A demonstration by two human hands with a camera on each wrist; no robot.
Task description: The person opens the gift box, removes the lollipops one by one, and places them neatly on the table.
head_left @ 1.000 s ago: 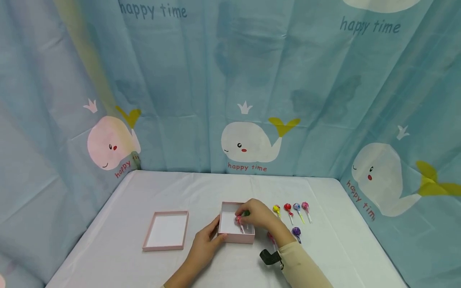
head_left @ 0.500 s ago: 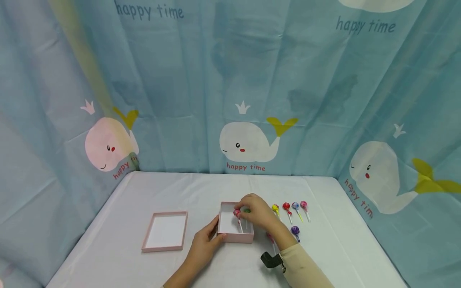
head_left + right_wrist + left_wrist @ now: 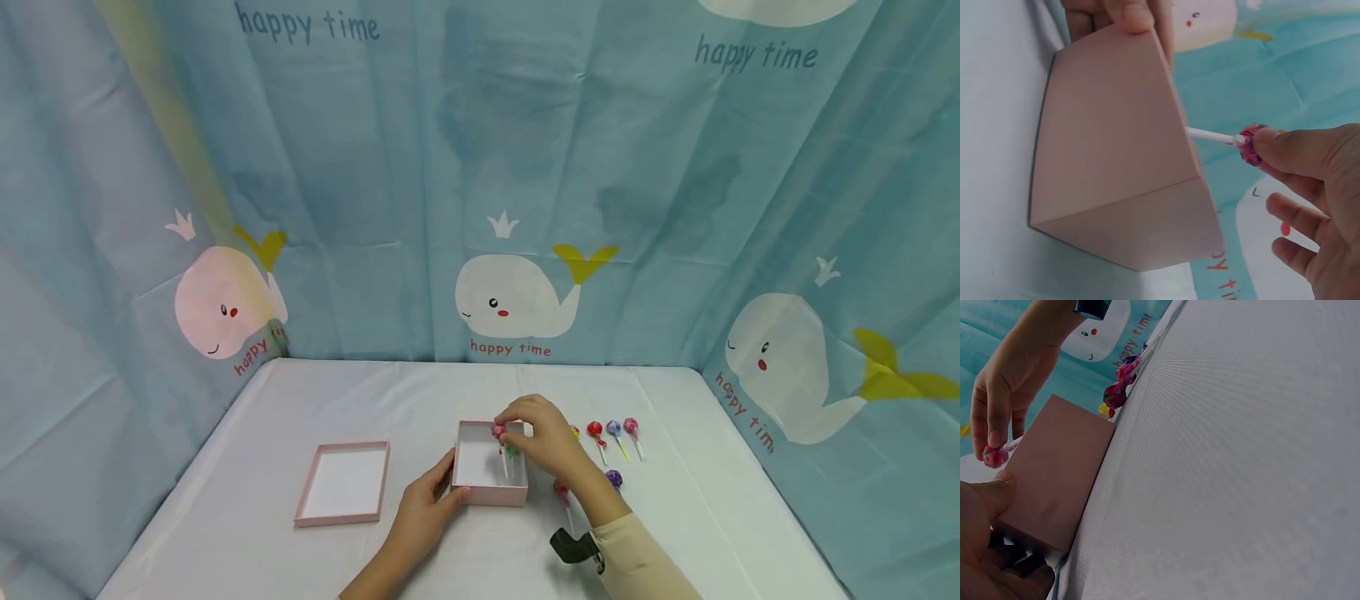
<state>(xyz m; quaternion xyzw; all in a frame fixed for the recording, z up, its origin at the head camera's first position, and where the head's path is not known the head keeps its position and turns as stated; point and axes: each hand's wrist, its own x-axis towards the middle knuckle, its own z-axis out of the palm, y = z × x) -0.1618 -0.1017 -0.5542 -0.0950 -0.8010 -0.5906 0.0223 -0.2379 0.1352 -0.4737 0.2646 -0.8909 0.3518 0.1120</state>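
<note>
My left hand [image 3: 424, 512] grips the left front corner of an open pink box [image 3: 491, 497], thumb at the front and fingers along the side. Over the box, my right hand [image 3: 551, 442] pinches a pink lollipop [image 3: 1250, 145] by its wrapped head between thumb and index finger. Its white stick points down, and in the right wrist view the lower end disappears behind the box wall. A green-wrapped lollipop [image 3: 512, 450] shows inside the box, partly covered by the right hand. From the left wrist view the box's interior is hidden.
The shallow pink lid [image 3: 345, 482] lies inside-up left of the box. Right of the box are several lollipops, among them a red one [image 3: 595, 429], a blue one [image 3: 613, 427] and a purple one [image 3: 614, 479]. Another pinkish-red lollipop [image 3: 561, 490] lies near the right forearm.
The right hand has risen and drawn slightly back from the box, lifting the pink lollipop higher in its pinch. The left hand keeps its grip on the box.
</note>
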